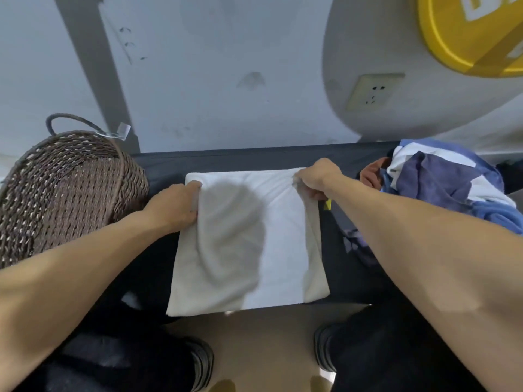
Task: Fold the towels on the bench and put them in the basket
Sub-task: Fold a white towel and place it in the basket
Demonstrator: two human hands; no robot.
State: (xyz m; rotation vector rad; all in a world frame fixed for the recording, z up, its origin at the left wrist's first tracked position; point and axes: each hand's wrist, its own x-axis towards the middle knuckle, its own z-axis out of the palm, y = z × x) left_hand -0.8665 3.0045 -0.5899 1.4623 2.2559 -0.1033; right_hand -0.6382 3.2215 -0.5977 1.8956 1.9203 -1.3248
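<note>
Folding white towel (271, 230) on dark surface (353, 162): our left hand (177, 206) and right hand (318, 176) pinch far corners. Keep edges aligned, tension even. Basket (65, 188) sits at left.

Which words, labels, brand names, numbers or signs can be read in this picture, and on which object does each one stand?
No text can be read in full.
Yellow object, top right: large white letters, cut off by the frame edge, not readable.
Clear tag on the basket handle: no print can be made out.
Wall marks, upper left: too blurred to read.
White towel, pile of towels, wall socket: no text visible.
</note>
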